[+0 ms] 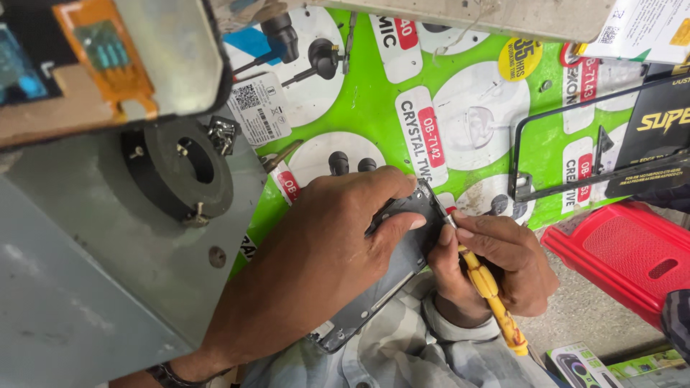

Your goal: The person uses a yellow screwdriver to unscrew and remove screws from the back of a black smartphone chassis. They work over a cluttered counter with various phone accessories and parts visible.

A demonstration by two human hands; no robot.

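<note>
My left hand (323, 251) grips a dark, opened phone body (402, 251) from above, thumb pressed along its edge. My right hand (496, 266) holds a yellow-handled screwdriver (492, 291), its metal tip resting on the phone's upper corner near the left thumb. The phone's lower end (338, 334) shows beside my left wrist, over my grey patterned sleeve. Both hands are close together above the front edge of a green printed mat (374, 100).
A grey metal machine (108, 273) with a black ring (180, 169) fills the left side. A black phone frame (596, 151) lies on the mat at right. A red plastic stool (625, 251) stands at right, small boxes (604, 366) below it.
</note>
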